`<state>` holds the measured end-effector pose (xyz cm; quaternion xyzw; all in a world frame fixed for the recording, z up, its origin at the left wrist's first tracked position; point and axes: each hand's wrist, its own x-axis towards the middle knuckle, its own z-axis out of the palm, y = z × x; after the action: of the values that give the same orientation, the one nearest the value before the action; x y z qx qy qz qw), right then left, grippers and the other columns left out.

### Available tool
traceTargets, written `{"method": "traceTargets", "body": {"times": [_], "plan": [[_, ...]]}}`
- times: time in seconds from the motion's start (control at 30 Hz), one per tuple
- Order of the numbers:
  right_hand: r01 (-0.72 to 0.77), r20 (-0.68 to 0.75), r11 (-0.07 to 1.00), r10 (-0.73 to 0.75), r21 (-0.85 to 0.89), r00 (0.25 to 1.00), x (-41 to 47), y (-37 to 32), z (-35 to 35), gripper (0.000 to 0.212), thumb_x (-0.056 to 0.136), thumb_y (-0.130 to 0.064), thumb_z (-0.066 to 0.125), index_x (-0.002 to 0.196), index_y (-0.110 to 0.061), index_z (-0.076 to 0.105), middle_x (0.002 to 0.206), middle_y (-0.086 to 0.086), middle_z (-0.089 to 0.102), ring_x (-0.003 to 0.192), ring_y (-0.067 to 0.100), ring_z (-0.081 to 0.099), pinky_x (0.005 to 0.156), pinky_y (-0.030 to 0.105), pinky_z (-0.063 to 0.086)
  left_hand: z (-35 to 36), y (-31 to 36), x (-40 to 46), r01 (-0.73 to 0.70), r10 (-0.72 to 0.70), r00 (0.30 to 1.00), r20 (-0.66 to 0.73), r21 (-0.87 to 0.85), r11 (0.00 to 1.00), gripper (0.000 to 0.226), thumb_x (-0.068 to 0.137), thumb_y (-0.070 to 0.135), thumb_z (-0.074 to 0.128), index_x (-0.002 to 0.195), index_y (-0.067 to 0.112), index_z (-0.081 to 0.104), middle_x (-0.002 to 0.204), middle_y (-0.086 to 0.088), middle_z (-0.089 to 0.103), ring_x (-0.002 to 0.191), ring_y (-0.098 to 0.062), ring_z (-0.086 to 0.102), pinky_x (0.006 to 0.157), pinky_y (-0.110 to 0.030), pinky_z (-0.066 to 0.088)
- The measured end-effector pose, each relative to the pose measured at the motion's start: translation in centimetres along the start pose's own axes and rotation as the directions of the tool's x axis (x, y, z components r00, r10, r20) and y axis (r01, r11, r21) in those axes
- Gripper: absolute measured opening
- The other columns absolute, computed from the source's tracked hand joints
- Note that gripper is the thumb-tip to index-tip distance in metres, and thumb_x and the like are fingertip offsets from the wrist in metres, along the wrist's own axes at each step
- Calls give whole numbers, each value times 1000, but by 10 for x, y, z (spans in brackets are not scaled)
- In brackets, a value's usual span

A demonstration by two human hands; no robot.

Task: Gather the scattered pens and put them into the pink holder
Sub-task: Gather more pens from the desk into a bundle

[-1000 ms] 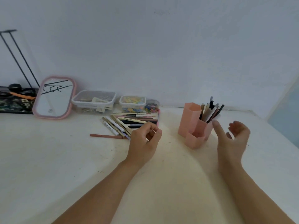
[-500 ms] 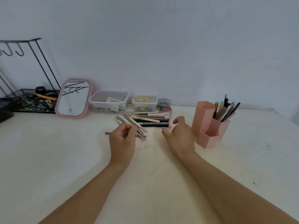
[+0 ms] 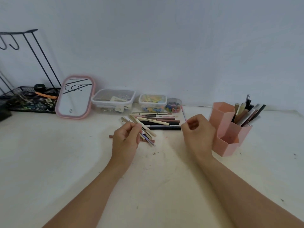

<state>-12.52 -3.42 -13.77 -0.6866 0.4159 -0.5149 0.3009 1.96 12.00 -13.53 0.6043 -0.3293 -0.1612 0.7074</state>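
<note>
The right hand (image 3: 198,134) is over the bench (image 3: 49,153), just left of the holder (image 3: 225,127), with its fingers curled. Thumb and forefinger pinch the lower end of a thin pink pen (image 3: 183,113), which rises tilted toward the back edge. The left hand (image 3: 125,139) is near the middle of the bench, over the left end of the pens (image 3: 158,120). Its fingers are bent and its fingertips come together on a pen from the small slanted group there; I cannot tell for sure if the pen is lifted or only touched.

Most loose pens lie flat in a pile between the two hands, close to the back edge, many of them parallel to that edge. A few shorter ones lie crossed under the left hand.

The holder is pink, with several joined hexagon tubes, and stands toward the right side of the bench. Its right tube already holds a bunch of pens standing up; the tall left tube and the low front one show none.

Along the back edge, from the left: a black wire rack (image 3: 29,99), a mirror (image 3: 75,97) with a pink frame, a clear box (image 3: 113,99), a smaller box (image 3: 153,102) with coloured pieces, and a small round jar (image 3: 173,105).
</note>
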Motion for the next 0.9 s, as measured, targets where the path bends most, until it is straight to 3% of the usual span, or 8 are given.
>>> {"method": "traceTargets", "body": {"times": [0.1, 0.17, 0.3, 0.43, 0.53, 0.63, 0.77, 0.9], "plan": [[109, -60, 961, -97, 253, 994, -19, -21, -6, 13, 83, -12, 71, 77, -21, 63, 69, -9, 66, 63, 12, 65, 56, 37, 55, 2, 3, -3, 12, -12, 997, 77, -3, 1000, 28, 98, 22, 57, 74, 12, 69, 54, -1, 50, 47, -14, 41, 43, -25, 33], [130, 10, 919, -144, 373, 990, -34, -35, -4, 17, 86, -9, 74, 78, -22, 66, 72, -8, 68, 61, 22, 67, 53, 45, 58, 7, 6, -5, 35, -26, 989, 148, -59, 998, 27, 94, 28, 57, 82, 13, 76, 64, -6, 63, 57, -18, 58, 44, -26, 43], [115, 277, 891, -256, 440, 926, -61, -48, 9, 12, 86, -2, 76, 82, -13, 76, 79, -6, 74, 69, 15, 71, 62, 30, 60, 18, 4, -9, 51, -11, 975, 221, -175, 983, 29, 100, 32, 58, 105, 10, 75, 96, -13, 77, 92, -27, 74, 74, -29, 59], [145, 442, 901, -334, 408, 833, -61, -45, 17, 8, 84, -1, 76, 84, -10, 78, 85, -10, 76, 77, 11, 72, 70, 28, 59, 19, -1, -9, 58, -37, 989, 145, -142, 988, 38, 108, 21, 43, 89, 19, 75, 85, -2, 78, 84, -17, 75, 73, -23, 58], [255, 375, 924, -352, 285, 857, -47, -34, 18, 3, 84, -19, 78, 86, -21, 77, 85, -13, 74, 80, 10, 68, 63, 22, 51, 17, -2, -3, 128, -118, 991, 57, -206, 970, 41, 110, 22, 38, 82, 16, 68, 76, -3, 76, 72, -19, 74, 60, -29, 59], [373, 303, 927, -345, -39, 888, -19, -16, 19, 15, 88, -24, 75, 102, -20, 75, 98, -9, 70, 92, 12, 62, 77, 25, 49, 11, -3, 3, 172, -177, 984, -8, -213, 962, 42, 109, 23, 40, 77, 20, 66, 52, 3, 51, 43, -12, 44, 37, -22, 38], [389, 458, 877, -233, -283, 858, 5, -6, 29, 24, 98, -33, 63, 118, -23, 71, 109, -4, 63, 106, 17, 52, 81, 29, 45, 6, 1, 6, 255, -267, 963, -22, -230, 939, 40, 106, 32, 46, 73, 23, 65, 51, 9, 27, 40, -7, 18, 35, -18, 18], [412, 495, 837, -203, -359, 845, 11, -3, 34, 20, 100, -29, 59, 104, -18, 76, 91, -2, 54, 96, 22, 52, 72, 34, 43, 5, 5, 6, 311, -317, 948, 20, -269, 912, 37, 106, 30, 38, 82, 15, 61, 51, 6, 25, 40, -7, 16, 36, -17, 15]]}}
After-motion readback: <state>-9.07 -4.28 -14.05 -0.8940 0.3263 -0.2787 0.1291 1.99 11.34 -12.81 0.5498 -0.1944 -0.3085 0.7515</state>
